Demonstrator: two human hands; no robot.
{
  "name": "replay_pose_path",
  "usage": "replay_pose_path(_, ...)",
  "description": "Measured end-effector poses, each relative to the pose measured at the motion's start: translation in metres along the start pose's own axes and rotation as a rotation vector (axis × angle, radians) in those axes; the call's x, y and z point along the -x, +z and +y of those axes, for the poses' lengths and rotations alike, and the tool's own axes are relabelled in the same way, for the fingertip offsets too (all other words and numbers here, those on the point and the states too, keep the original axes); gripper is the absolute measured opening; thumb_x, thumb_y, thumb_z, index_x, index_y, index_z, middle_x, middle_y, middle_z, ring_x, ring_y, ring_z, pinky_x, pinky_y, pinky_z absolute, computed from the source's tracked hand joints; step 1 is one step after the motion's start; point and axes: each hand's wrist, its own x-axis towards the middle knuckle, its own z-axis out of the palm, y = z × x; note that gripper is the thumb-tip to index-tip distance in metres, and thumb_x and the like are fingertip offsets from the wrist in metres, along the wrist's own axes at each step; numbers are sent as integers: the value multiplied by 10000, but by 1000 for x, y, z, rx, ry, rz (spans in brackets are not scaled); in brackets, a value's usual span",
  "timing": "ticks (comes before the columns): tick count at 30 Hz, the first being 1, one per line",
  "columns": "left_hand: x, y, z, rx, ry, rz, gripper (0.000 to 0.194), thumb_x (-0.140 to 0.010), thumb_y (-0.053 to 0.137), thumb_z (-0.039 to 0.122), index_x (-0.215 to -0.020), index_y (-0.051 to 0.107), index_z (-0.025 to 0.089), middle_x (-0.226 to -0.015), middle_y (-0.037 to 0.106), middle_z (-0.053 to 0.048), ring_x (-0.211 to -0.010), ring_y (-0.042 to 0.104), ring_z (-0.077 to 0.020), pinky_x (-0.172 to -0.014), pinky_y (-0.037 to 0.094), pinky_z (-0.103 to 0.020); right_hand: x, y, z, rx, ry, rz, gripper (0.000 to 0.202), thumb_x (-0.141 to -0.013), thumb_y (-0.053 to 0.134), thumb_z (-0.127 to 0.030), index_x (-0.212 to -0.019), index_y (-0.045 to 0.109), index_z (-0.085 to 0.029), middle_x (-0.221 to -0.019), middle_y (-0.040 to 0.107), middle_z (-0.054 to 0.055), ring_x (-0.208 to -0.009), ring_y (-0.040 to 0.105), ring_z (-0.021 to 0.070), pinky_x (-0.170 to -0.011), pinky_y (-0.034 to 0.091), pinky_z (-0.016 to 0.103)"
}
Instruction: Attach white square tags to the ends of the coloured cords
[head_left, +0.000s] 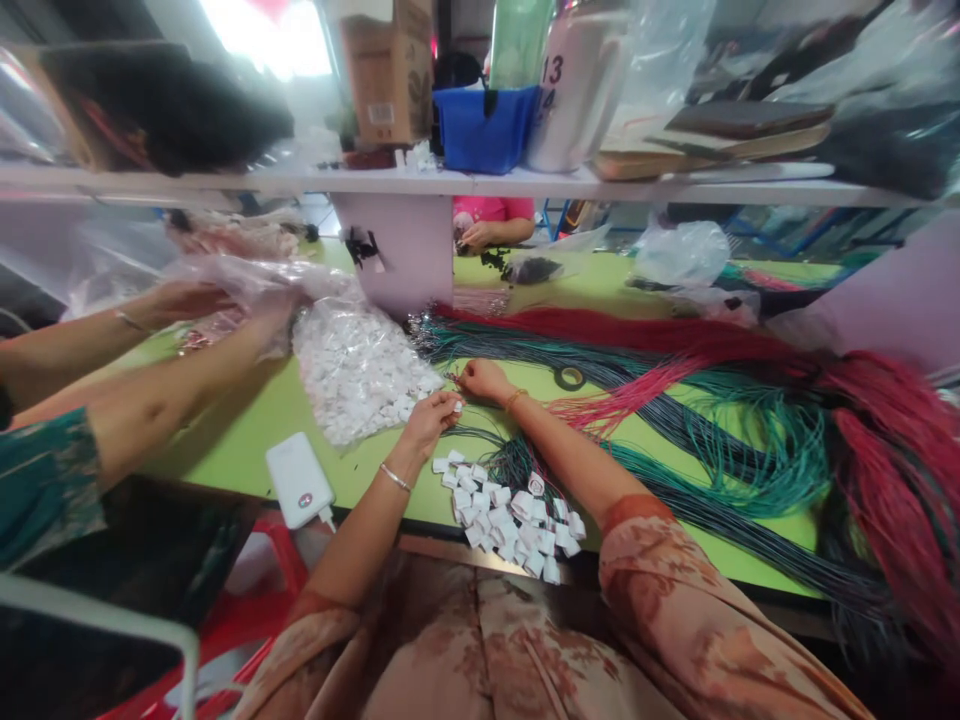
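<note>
Near the middle of the bench, my left hand (430, 422) pinches a small white plastic connector housing (457, 407). Just beyond it, my right hand (486, 382) is closed, its fingertips on thin wire ends (453, 377) with small metal tips; how many it grips is too small to tell. A clear bag of white housings (360, 360) lies beside my left hand. Below my hands, a pile of white connectors (517, 515) with wires attached rests at the bench's front edge. Bundles of dark wires (660, 400) and red wires (637, 330) stretch away to the right.
A roll of black tape (570, 378) lies among the wires. A white power bank (298, 480) sits at the front left. At left, a co-worker's arms (187, 400) reach into plastic bags. A shelf (300, 182) with a blue bin (486, 130) crosses above; another person (495, 220) sits opposite.
</note>
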Motion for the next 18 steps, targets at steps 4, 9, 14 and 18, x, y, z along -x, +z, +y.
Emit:
replay_pose_path(4, 1, 0, 2, 5, -6, 19, 197, -632, 781, 201, -768, 667, 116, -780, 663, -49, -622, 555, -76, -596, 436, -203, 9, -11, 5, -44, -131, 138, 137, -807, 489, -214, -744, 594, -153, -718, 617, 51, -606, 416, 130, -589, 273, 259)
replay_pose_path(9, 4, 5, 2, 26, 7, 6, 194, -634, 772, 211, -759, 653, 123, -805, 658, -41, -633, 553, -71, -601, 438, -195, 27, -23, 12, -285, -193, 198, 137, -784, 445, -241, -680, 502, -172, -655, 518, -6, -622, 405, 118, -603, 307, 237)
replay_pose_path(14, 4, 5, -1, 60, 45, -12, 197, -651, 766, 231, -769, 643, 133, -853, 661, -40, -635, 545, -67, -607, 443, -192, 53, -23, 7, -522, -232, 104, 201, -755, 528, -349, -715, 559, -154, -665, 546, -13, -599, 420, 105, -580, 332, 227)
replay_pose_path(18, 1, 4, -4, 98, 39, -7, 193, -661, 759, 220, -782, 630, 143, -794, 631, -17, -638, 547, -72, -604, 436, -193, 70, -18, 4, -566, -225, 49, 259, -743, 551, -400, -718, 588, -145, -630, 531, -22, -580, 404, 98, -555, 321, 220)
